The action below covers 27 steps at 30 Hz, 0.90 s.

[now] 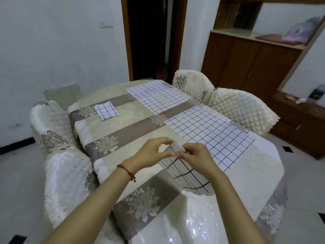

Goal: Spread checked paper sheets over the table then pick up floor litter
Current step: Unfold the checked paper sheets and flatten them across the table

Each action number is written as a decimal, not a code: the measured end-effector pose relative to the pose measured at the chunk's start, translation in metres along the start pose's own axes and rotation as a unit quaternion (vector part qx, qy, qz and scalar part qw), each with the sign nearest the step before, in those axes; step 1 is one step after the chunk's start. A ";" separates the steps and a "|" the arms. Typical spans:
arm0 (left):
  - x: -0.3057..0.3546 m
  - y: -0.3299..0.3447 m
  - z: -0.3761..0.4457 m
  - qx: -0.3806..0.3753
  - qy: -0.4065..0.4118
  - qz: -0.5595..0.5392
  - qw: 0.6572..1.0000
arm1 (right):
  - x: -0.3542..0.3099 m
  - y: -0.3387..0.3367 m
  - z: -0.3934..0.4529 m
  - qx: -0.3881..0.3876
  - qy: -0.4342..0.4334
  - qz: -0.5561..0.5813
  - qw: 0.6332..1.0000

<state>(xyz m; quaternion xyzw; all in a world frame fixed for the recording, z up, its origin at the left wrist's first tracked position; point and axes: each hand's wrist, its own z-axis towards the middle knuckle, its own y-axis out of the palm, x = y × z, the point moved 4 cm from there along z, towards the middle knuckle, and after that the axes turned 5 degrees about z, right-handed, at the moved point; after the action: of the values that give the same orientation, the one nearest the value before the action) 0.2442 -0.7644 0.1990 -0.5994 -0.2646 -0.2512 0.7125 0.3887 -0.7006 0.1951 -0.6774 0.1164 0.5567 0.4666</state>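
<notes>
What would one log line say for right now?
stage: unfolding sheet | both hands: pinching folded checked sheet | spread sheets: two | folded spare: untouched

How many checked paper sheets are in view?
4. Two white black-grid paper sheets lie spread flat on the table's right side, one far, one nearer. One folded sheet lies far left. One partly folded sheet hangs from both hands.
</notes>
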 end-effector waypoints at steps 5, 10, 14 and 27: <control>0.005 0.013 0.005 0.014 -0.026 -0.164 0.986 | 0.007 -0.014 -0.011 -0.003 0.019 0.016 1.000; -0.007 0.004 0.008 0.117 -0.052 -0.177 0.976 | 0.027 -0.038 -0.031 0.008 0.070 0.105 0.992; -0.016 -0.003 0.006 0.183 -0.082 -0.187 0.962 | 0.038 -0.046 -0.044 0.013 0.102 0.143 0.984; 0.004 0.034 -0.019 0.172 -0.214 -0.140 0.951 | 0.018 -0.016 -0.028 0.091 0.098 0.204 0.970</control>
<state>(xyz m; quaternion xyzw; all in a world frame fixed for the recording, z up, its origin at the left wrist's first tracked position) 0.2717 -0.7777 0.1741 -0.4649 -0.5313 -0.1645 0.6889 0.4238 -0.7069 0.1856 -0.6453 0.3471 0.5580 0.3895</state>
